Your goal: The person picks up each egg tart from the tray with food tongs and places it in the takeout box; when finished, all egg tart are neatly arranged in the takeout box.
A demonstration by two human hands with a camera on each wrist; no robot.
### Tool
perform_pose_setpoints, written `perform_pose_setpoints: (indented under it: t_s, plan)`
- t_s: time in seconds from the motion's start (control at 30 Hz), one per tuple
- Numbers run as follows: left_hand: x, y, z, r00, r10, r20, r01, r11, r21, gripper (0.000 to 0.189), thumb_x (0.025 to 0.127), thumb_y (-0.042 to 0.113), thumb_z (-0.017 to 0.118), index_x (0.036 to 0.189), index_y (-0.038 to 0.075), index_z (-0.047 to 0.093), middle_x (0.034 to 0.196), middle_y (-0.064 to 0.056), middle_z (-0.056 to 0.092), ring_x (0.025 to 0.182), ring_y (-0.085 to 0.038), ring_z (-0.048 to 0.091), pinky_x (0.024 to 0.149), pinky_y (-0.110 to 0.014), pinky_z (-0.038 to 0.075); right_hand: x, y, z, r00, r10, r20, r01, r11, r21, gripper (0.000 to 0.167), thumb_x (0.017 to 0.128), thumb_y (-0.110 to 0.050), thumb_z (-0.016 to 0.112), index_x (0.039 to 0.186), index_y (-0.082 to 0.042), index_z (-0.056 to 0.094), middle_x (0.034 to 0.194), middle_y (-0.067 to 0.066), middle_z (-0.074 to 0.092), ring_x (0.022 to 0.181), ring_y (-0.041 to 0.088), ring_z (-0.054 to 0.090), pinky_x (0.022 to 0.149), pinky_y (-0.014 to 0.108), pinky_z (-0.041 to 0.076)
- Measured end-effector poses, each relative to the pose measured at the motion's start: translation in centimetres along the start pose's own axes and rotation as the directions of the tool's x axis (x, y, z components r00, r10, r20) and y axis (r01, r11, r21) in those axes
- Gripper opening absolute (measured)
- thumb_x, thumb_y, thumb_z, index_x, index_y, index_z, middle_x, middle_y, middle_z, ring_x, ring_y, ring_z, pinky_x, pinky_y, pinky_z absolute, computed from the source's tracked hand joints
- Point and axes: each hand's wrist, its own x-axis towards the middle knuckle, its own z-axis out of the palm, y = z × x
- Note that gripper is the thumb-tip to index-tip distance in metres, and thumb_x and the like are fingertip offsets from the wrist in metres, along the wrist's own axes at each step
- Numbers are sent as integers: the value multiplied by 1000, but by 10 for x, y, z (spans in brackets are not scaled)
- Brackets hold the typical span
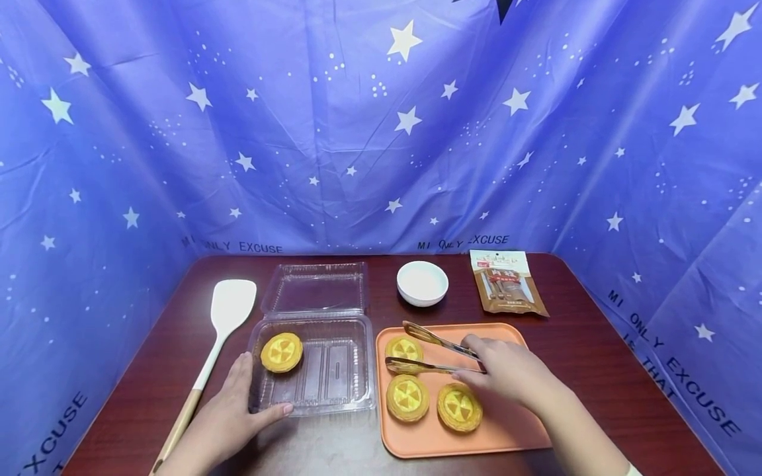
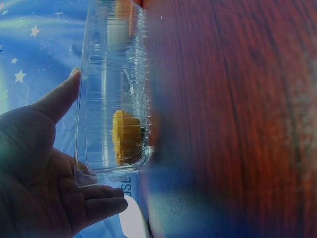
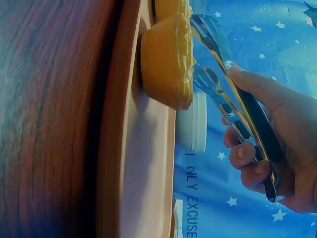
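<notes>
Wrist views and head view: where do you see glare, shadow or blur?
Head: a pale sheen on the table near the front; left wrist: whitish glare streaks on the clear container, wood grain looking soft; right wrist: dark shadow along the tray.

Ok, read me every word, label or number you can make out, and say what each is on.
"MI ONLY EXCUSE": twice, low on the back of the starry curtain, the right one creased.
"MI ONLY EXCUSE" and, below it, "IS THAT": the curtain's right side.
"XCUSE": its left side, cut off by the frame.
"USE" and "I ONLY EXCUSE": curtain, left and right wrist views.
Packet: Chinese-looking characters, too small or blurred to read surely.
No readable numbers.
</notes>
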Motion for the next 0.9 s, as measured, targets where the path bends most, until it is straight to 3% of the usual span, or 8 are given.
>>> perform_pose_setpoints:
  t_s: [0.3, 0.6, 0.9]
  plan:
    - [0, 1, -1, 1000, -3, 11, 3, 1000, 0, 131, 75, 77, 62, 152, -11, 5, 158, -35, 12, 142, -52, 22, 108, -66, 30, -5, 10, -8, 1000, 4, 26, -4, 1000, -7, 46, 83, -60, 68, 110, -23, 62, 73, -15, 54, 62, 3, 46, 55, 30, 39]
    - [1, 0, 0, 1000, -7, 1, 7, 1000, -4, 131, 74, 77, 63, 152, -11, 6, 158, -34, 12, 142, -51, 22, 108, -66, 30, -4, 12, -7, 999, -34, 28, 36, 997, -64, 30, 82, -48, 75, 96, -25, 61, 64, -15, 45, 58, 3, 40, 52, 27, 34]
    - [1, -1, 1, 1000, 4, -3, -4, 1000, -10, 131, 75, 78, 62, 152, -12, 7, 158, -34, 13, 143, -51, 21, 109, -66, 28, -1, 12, -2, 998, -64, -1, 63, 993, -96, 26, 83, -46, 74, 88, -27, 56, 60, -15, 39, 58, 3, 39, 51, 27, 33]
